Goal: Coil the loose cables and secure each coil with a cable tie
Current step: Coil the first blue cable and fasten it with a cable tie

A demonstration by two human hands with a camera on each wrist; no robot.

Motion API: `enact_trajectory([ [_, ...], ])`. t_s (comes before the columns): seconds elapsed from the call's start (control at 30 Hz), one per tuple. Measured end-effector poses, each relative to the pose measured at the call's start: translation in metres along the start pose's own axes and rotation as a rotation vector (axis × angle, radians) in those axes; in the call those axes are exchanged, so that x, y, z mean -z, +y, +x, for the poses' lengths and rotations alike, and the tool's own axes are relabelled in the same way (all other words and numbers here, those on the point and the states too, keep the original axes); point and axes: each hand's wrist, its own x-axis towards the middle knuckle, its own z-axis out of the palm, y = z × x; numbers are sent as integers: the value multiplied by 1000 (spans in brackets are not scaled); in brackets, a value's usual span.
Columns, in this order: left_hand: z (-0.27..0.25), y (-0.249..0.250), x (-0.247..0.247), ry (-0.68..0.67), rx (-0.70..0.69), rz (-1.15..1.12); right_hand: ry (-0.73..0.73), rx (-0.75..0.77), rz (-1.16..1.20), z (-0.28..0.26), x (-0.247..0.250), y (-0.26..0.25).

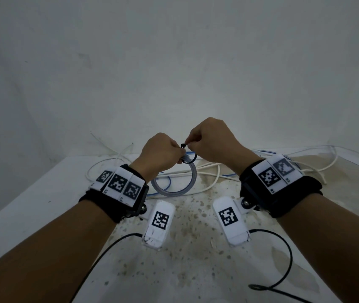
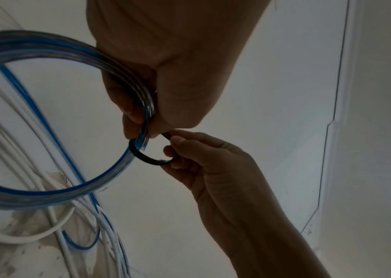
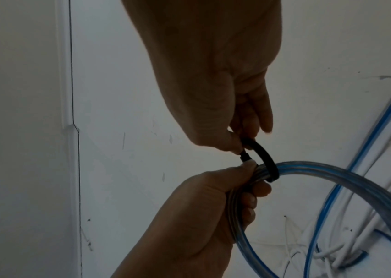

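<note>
**First coil being tied, the rest still loose**

The left hand holds the coil of clear, blue-striped cable up off the surface, its grip curled round the bunched turns at the top of the ring. So the coiling of this cable looks finished.

Just to its right, a black tie loops round those turns beside the left fingers. The loop is slack, standing well clear of the bundle on one side. The right hand pinches the tie's end between thumb and fingertips, right by the tie's head. Whether the tail is already through the head I cannot tell, as the fingers cover it. Either way, the tie is not yet cinched.

Behind and to the right, white cables and a blue-striped cable sprawl uncoiled across the surface. I judge the task to be early: one coil nearly secured, several cables untouched.
</note>
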Motion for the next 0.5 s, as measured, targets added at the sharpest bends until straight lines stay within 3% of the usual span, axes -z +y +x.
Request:
enact_trajectory([
  [0.27, -3, 3, 4, 24, -105, 173, 29, -110, 74, 11, -8, 0],
  [0.4, -5, 1, 10, 12, -143, 85, -62, -376, 540, 6, -9, 4],
  [0.5, -7, 2, 11, -11, -181, 63, -157, -519, 720, 2, -5, 5],
])
